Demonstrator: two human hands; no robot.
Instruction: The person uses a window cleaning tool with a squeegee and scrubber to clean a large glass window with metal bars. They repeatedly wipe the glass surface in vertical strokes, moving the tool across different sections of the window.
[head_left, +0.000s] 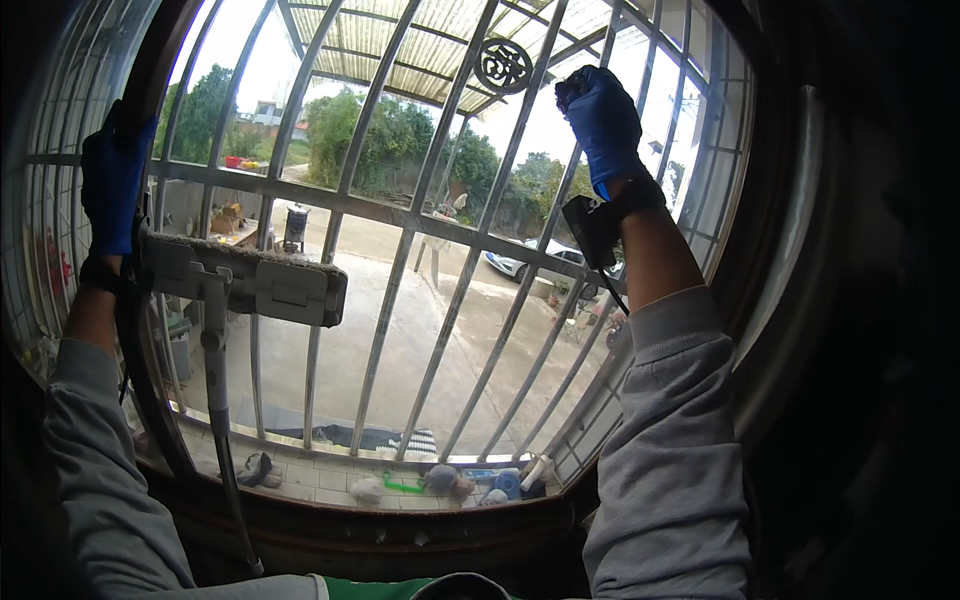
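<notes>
My right hand (600, 120), in a blue glove, is raised against the upper right of the window, closed on a dark, crumpled cloth (574, 84). My left hand (116, 184), also blue-gloved, rests at the dark window frame (154, 75) on the left; its fingers are partly hidden. Just right of my left hand, a flat mop head (300, 291) with a grey fibre pad leans at the window, its pole (217, 375) running down to the lower left. Both wrists bear dark straps, the right one with a small black box (589, 231).
Metal security bars (382, 300) stand beyond the glass. On the tiled sill (322, 480) lie a green plastic item (403, 484), a blue roll (508, 484) and several bundles. Outside are a paved yard (360, 322), a parked car (517, 259) and a metal stove or pot (296, 225).
</notes>
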